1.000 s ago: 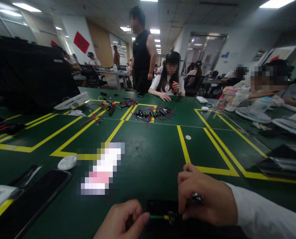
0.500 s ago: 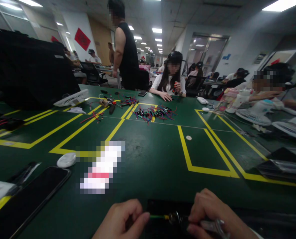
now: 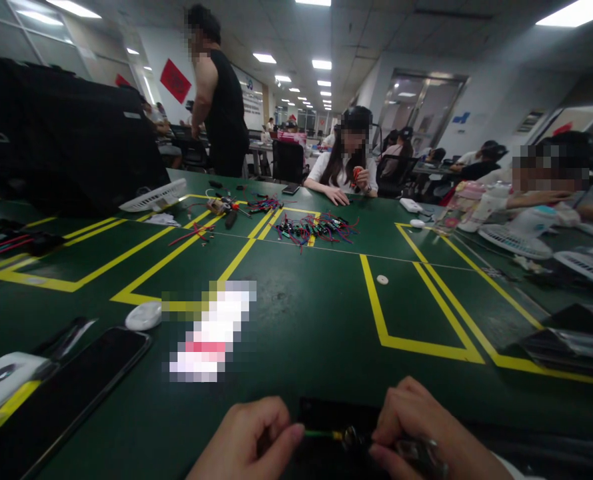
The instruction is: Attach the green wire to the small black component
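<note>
Green tabletop (image 3: 301,320) with yellow tape lines carries a wire pile (image 3: 314,228) toward its far edge and a phone (image 3: 66,393) at the near-left corner; at the near edge, left hand (image 3: 249,443) pinches a green wire (image 3: 319,435) level, right hand (image 3: 426,437) closed around a metal tool (image 3: 419,450) at its tip

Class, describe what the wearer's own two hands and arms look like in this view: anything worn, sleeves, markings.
Both hands are bare, no gloves. The left hand shows no sleeve in frame. A sliver of white sleeve shows at the right hand. No markings visible.
</note>
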The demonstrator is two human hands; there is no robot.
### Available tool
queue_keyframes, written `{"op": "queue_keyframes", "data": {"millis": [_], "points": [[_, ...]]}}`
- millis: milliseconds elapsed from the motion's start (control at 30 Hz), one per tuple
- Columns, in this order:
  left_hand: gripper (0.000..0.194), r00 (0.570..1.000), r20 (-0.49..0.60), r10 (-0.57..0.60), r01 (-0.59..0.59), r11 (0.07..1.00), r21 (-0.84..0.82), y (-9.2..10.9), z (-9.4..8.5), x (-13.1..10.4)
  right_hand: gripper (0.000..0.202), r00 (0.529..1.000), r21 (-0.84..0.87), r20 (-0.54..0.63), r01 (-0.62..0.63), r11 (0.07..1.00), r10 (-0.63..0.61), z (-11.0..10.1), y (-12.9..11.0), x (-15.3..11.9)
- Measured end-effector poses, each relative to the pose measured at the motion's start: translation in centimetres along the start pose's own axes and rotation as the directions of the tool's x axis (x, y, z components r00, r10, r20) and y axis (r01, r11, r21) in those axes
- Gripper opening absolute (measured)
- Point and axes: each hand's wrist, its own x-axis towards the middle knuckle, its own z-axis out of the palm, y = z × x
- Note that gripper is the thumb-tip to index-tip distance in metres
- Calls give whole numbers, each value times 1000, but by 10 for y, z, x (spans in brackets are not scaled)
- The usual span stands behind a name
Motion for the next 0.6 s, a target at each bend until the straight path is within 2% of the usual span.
{"op": "queue_keyframes", "data": {"millis": [167, 300, 400, 467, 600], "points": [[33, 999, 15, -35, 36, 999, -16, 0, 1, 1, 10, 974, 24, 145, 174, 985, -175, -20, -1, 22], [34, 999, 39, -2, 1, 1000, 19, 0, -1, 1, 13, 941, 55, 202, 265, 963, -271, -33, 2, 38], [33, 1000, -17, 11, -10, 999, 45, 1, -2, 0, 12, 955, 65, 174, 231, 971, -239, -38, 4, 36], [33, 999, -34, 8, -7, 999, 46, 1, -2, 0, 9, 979, 65, 122, 157, 986, -164, -39, 4, 29], [35, 999, 37, 24, -24, 1000, 9, -2, -2, 1, 10, 999, 65, -28, 29, 997, -27, -34, 0, 13]]}}
